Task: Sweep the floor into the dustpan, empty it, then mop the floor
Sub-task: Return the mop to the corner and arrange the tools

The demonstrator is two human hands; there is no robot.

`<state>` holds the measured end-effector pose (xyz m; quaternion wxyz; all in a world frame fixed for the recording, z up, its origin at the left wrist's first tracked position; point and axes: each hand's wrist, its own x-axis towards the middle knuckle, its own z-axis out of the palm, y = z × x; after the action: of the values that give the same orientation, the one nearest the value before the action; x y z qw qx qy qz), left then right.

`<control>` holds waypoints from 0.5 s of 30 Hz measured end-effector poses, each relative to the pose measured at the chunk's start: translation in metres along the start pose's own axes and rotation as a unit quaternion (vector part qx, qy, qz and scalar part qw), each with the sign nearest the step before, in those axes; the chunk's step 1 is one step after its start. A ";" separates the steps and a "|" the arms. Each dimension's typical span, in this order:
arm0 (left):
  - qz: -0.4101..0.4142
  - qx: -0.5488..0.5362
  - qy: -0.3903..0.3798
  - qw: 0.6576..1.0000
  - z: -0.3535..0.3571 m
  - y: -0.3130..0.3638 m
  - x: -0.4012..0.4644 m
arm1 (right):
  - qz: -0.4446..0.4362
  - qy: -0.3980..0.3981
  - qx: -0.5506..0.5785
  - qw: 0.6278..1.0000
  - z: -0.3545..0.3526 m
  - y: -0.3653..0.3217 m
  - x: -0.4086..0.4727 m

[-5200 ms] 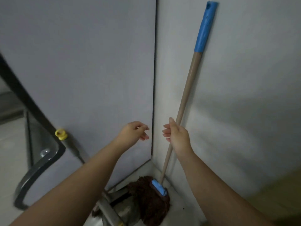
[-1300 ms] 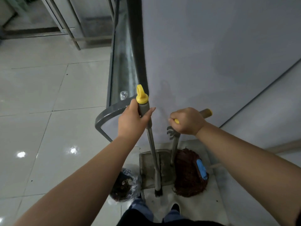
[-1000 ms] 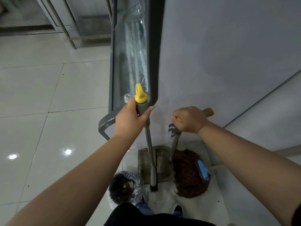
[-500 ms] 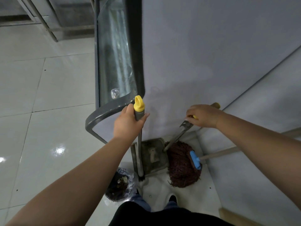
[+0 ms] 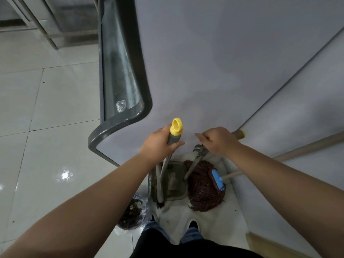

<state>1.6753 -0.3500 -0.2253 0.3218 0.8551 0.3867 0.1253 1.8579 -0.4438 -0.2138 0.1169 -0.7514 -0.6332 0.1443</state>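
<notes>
In the plastic bag, dark debris.

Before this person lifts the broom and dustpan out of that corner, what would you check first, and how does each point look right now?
1. Left hand grips the broom handle just under its yellow cap: ok.
2. Right hand firmly holds the dustpan handle: cannot tell, fingers look loose.
3. Dustpan standing on the floor, free to lift: ok.
4. Mop head clear of the dustpan: not ok, it lies right against it.
5. Rubbish bag clear of the broom's bristles: cannot tell, it sits very close.
</notes>
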 end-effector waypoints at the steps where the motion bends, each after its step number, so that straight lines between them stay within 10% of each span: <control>1: 0.014 -0.006 -0.010 1.000 0.002 0.001 -0.002 | 0.007 0.001 0.003 1.000 0.000 0.002 -0.003; 7: 0.058 -0.008 -0.089 0.994 0.015 0.019 -0.003 | 0.151 -0.044 0.152 0.976 -0.007 0.016 -0.017; 11: 0.078 -0.014 -0.074 0.994 0.010 0.035 -0.001 | 0.203 0.148 0.357 0.900 0.002 0.007 -0.036; 15: 0.078 -0.020 -0.070 0.994 0.001 0.050 0.003 | 0.222 0.372 0.307 0.847 0.010 -0.001 -0.071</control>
<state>1.7069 -0.3735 -0.1939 0.3539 0.8827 0.2933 0.0975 1.8419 -0.5135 -0.2175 0.5336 -0.7949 -0.2816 0.0632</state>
